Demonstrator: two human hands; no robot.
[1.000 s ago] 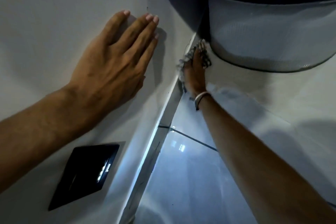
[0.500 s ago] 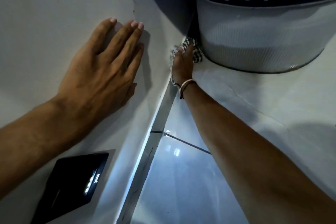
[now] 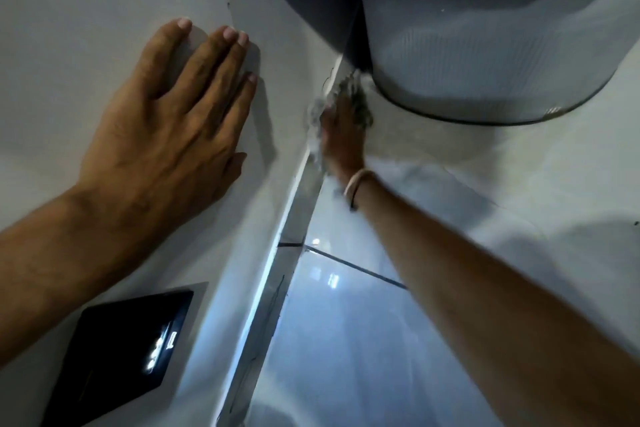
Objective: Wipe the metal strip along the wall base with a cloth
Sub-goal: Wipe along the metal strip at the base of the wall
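A shiny metal strip [image 3: 294,218] runs along the foot of the white wall, from the bottom of the view up toward a big container. My right hand [image 3: 341,135] presses a checked cloth [image 3: 360,104] against the strip's far end, close under the container; the cloth is blurred by motion. A pale band circles that wrist. My left hand [image 3: 173,121] lies flat on the wall [image 3: 69,45], fingers spread, holding nothing.
A large white container with a blue top and "JOYO" lettering [image 3: 485,45] stands on the floor right next to the strip's far end. A black glossy plate [image 3: 121,357] is set in the wall at lower left. Glossy white floor tiles [image 3: 346,340] lie right of the strip.
My right hand with the cloth has slid along the strip, first further toward the container, then slightly back toward me. My left hand stays flat on the wall.
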